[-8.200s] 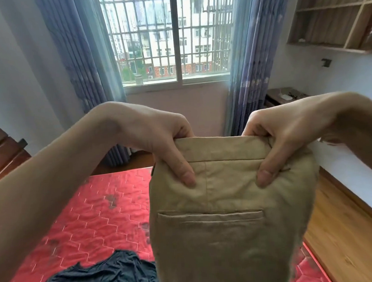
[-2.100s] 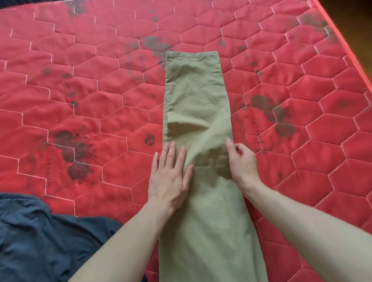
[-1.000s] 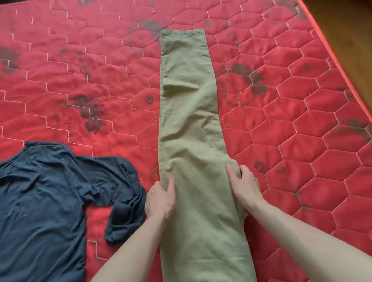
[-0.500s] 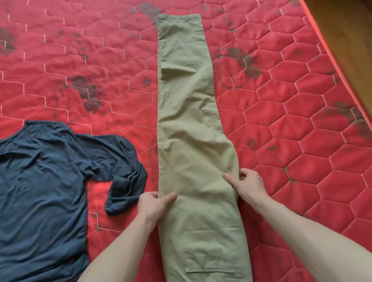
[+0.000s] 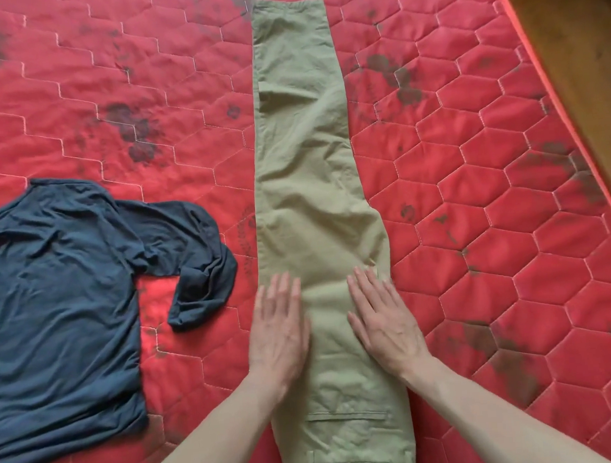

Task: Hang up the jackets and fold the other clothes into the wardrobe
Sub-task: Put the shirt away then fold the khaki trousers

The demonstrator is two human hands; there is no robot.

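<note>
Both hands lie flat, fingers straight, pressing the khaki trousers point(image 5: 310, 194): left hand point(image 5: 278, 332) at the left edge, right hand point(image 5: 384, 321) at the right. The trousers, folded lengthwise, stretch along the red quilted mattress point(image 5: 494, 218). A dark blue shirt point(image 5: 58, 292) lies spread just left, apart from them.

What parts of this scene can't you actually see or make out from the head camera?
- Trousers: the waist end runs off the bottom edge.
- Dark shirt: its left side is cut by the left edge.
- Cloth beneath the left hand and right hand: covered by the flat palms.
- Wardrobe and jackets: outside the view.
- Floor: only a blurred corner shows beyond the mattress.
</note>
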